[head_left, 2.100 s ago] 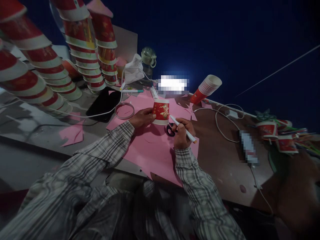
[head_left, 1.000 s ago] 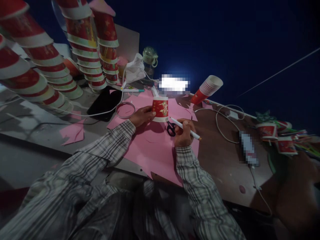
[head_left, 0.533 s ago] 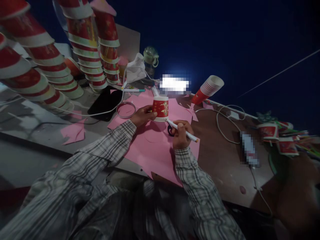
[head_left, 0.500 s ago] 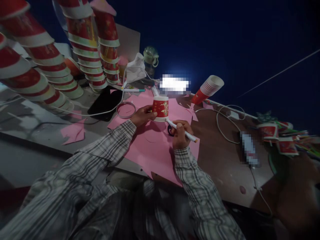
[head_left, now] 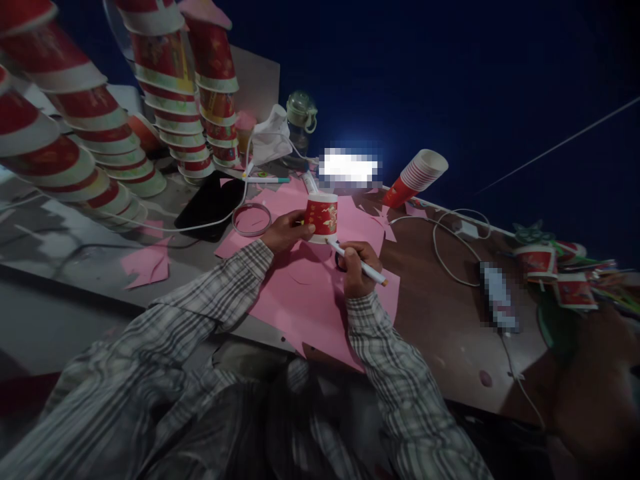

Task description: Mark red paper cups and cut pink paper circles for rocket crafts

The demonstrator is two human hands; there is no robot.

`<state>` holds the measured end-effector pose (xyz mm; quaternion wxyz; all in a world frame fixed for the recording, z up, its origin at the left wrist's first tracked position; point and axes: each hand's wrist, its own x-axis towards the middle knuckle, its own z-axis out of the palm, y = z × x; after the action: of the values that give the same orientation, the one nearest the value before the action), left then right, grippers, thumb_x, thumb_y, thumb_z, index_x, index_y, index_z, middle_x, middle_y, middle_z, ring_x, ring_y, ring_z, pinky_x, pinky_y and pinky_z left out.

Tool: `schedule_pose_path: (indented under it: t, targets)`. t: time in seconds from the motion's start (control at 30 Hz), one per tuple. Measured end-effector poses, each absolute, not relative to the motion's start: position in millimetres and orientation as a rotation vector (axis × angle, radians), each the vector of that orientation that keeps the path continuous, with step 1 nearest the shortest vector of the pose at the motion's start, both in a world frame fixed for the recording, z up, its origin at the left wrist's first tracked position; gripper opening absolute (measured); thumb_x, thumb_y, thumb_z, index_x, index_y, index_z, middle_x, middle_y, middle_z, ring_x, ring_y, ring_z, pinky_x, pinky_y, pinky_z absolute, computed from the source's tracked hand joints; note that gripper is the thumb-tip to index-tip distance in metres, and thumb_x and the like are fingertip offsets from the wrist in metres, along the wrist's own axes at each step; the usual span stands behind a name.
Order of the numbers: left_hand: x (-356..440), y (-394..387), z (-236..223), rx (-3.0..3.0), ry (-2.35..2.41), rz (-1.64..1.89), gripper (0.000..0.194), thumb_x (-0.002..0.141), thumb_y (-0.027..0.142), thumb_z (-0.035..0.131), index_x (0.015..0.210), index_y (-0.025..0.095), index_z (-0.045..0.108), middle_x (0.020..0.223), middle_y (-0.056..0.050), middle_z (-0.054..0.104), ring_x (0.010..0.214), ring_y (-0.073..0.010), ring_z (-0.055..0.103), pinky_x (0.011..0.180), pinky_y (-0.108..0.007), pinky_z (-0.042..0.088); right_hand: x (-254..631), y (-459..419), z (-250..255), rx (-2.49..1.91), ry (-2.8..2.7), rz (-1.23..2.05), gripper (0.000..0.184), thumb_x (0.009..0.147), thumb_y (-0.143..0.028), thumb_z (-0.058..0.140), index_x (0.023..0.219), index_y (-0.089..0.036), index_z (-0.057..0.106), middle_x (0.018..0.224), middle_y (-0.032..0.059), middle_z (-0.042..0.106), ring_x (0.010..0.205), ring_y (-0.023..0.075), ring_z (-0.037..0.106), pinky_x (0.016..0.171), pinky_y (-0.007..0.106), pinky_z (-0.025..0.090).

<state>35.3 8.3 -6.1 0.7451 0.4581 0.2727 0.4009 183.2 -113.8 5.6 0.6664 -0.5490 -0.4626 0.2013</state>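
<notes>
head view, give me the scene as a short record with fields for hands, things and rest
left hand: holds the red and white cup by its side
right hand: grips the white marker, tip at the cup's lower white band
under the hands: pink paper
partly hidden by right hand: black handle
left side: tall cup towers, black tablet-like slab, tape-like ring
far edge: lidded bottle, leaning cup stack
right side: white cable
</notes>
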Motion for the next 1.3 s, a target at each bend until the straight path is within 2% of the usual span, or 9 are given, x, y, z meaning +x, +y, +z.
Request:
schedule_pose_path:
  t: [0.23,0.37,0.6,0.87,1.03,1.17,1.3]
  targets:
    - [35,10,-6,1.03,0.616,0.87,0.054,0.061,0.036,0.091,0.107,0.014,0.073,0.097,-0.005,0.074,0.086,-0.0165,0.064,0.085,-0.034,0.048,183,-116,9,-1.253,-1.051,0.429,0.034,0.088,-0.053,0.065,0.087,-0.02,0.073,0.054,-0.0046,0.059,0.046,0.0111,0.053,0.046,0.025,0.041]
    - [34,11,-4,1.054,0.629,0.864,0.05,0.06,0.034,0.091,0.101,0.014,0.073,0.091,-0.004,0.072,0.081,-0.0152,0.062,0.082,-0.033,0.047,185,-115,8,-1.255,-1.046,0.437,0.035,0.088,-0.054,0.065,0.084,-0.02,0.072,0.053,-0.0047,0.058,0.045,0.0107,0.051,0.046,0.025,0.041]
    - [34,15,-8,1.082,0.636,0.859,0.056,0.06,0.036,0.091,0.108,0.012,0.073,0.095,-0.007,0.072,0.084,-0.017,0.062,0.081,-0.033,0.046,186,-112,6,-1.254,-1.017,0.438,0.038,0.086,-0.057,0.065,0.08,-0.02,0.071,0.047,-0.0064,0.053,0.041,0.0102,0.046,0.044,0.025,0.038]
    - [32,15,-2,1.091,0.644,0.862,0.052,0.057,0.036,0.093,0.101,0.013,0.074,0.088,-0.005,0.072,0.075,-0.0143,0.058,0.075,-0.031,0.047,187,-110,2,-1.185,-0.989,0.472,0.035,0.087,-0.053,0.065,0.079,-0.02,0.07,0.046,-0.0072,0.05,0.041,0.0099,0.045,0.043,0.025,0.038]
    - [32,16,-2,1.106,0.649,0.829,0.057,0.057,0.034,0.093,0.106,0.011,0.073,0.092,-0.007,0.072,0.082,-0.0177,0.063,0.08,-0.034,0.049,188,-109,-1,-1.177,-0.979,0.495,0.036,0.086,-0.054,0.067,0.078,-0.019,0.07,0.046,-0.0072,0.05,0.041,0.0096,0.044,0.043,0.024,0.038]
    - [32,17,-3,1.137,0.647,0.834,0.062,0.059,0.04,0.093,0.111,0.012,0.073,0.1,-0.009,0.074,0.09,-0.0212,0.066,0.086,-0.038,0.051,187,-108,-2,-1.145,-0.907,0.485,0.036,0.086,-0.055,0.067,0.08,-0.02,0.069,0.048,-0.0075,0.05,0.041,0.0091,0.044,0.042,0.023,0.038]
    - [31,17,-4,1.183,0.657,0.815,0.065,0.062,0.042,0.091,0.116,0.012,0.071,0.104,-0.01,0.075,0.091,-0.0207,0.066,0.086,-0.037,0.052,186,-108,1,-1.154,-0.932,0.479,0.034,0.087,-0.053,0.068,0.08,-0.019,0.07,0.048,-0.0072,0.051,0.042,0.0087,0.044,0.043,0.023,0.037]
